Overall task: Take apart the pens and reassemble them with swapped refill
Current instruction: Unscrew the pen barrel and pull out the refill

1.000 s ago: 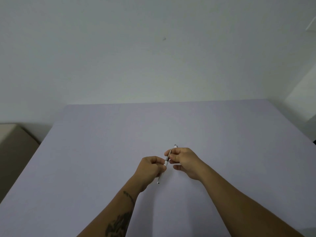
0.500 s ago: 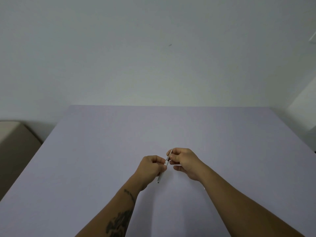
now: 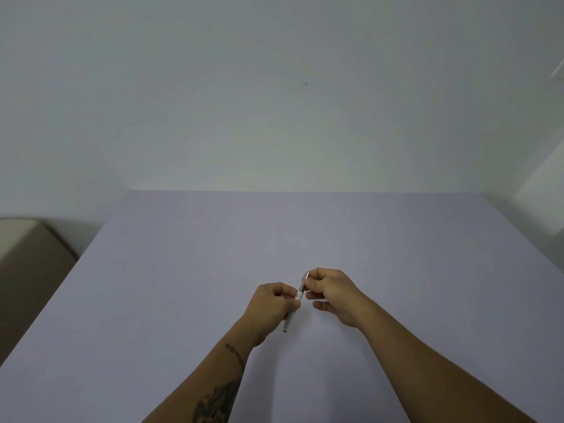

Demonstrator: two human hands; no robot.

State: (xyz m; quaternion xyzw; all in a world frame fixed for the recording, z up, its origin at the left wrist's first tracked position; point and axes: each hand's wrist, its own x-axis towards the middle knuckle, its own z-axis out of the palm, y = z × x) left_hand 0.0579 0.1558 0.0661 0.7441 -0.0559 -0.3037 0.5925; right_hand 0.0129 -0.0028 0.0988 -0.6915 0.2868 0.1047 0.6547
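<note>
A pale wall (image 3: 274,87) fills the upper half of the view, with one small dark mark right of centre. Below it, a lavender table (image 3: 189,270) spans most of the lower half. A beige box (image 3: 27,257) stands off the table's left edge, lower than the tabletop. A white panel (image 3: 540,206) stands at the right edge of the view, beyond the table's far right corner. Both forearms enter from the bottom edge and converge near the table's centre; the left forearm carries a dark tattoo. The left hand (image 3: 270,305) is curled, its grip closed on the white lower section of the pen (image 3: 297,299). The right hand (image 3: 334,293) sits just beside the left, its grip pinched on the pen's upper section, where a short dark band and a metallic end are visible. The pen is held above the table, tilted, with the metallic end toward the far right and the dark tip pointing down toward the near left, protruding below the left hand. Whether the pen's sections are separated cannot be determined.
</note>
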